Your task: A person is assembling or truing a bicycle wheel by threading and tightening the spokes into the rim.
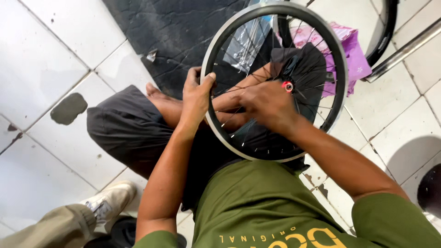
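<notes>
A bicycle wheel (275, 82) rests on the lap of a person sitting cross-legged on a tiled floor (50, 55), its rim tilted toward the camera so it reads as an oval, longer from upper right to lower left. The left hand (196, 96) grips the rim at its left edge, fingers wrapped round it. The right hand (266, 103) lies across the spokes just beside the red hub (287, 86); its fingers are curled, but what they pinch is hidden beneath the hand. Someone else's white shoe (108, 202) shows at lower left.
</notes>
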